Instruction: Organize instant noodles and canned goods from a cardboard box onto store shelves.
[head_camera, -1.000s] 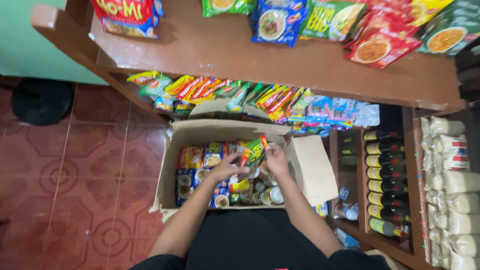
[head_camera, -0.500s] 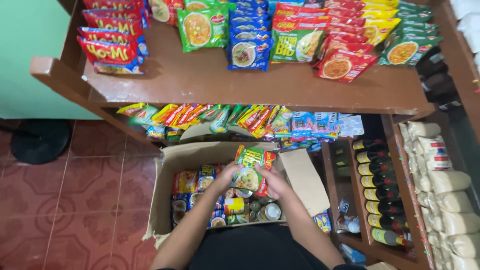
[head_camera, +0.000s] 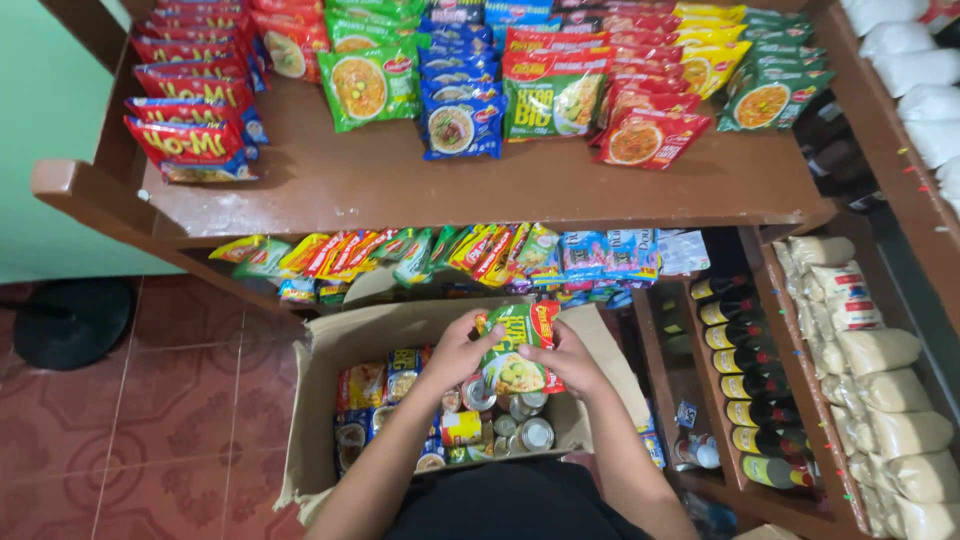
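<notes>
Both my hands hold a small stack of instant noodle packets (head_camera: 515, 350), green and red, above an open cardboard box (head_camera: 330, 350) on the floor. My left hand (head_camera: 455, 350) grips the stack's left side and my right hand (head_camera: 565, 358) its right side. Inside the box lie several tins (head_camera: 520, 425) and more noodle packets (head_camera: 365, 385). Beyond the box, a brown wooden shelf (head_camera: 480, 185) carries rows of noodle packets in red, green, blue and yellow.
A lower shelf holds sachets (head_camera: 450, 255) in a row. To the right stand dark bottles (head_camera: 750, 385) in a narrow rack and white bags (head_camera: 880, 350) stacked beside them. Red patterned floor tiles (head_camera: 170, 410) lie to the left, with a black round base (head_camera: 70, 320).
My hands have lifted the noodle packets out of the box and brought them together in front of me. The view has tilted up, showing more of the top shelf.
</notes>
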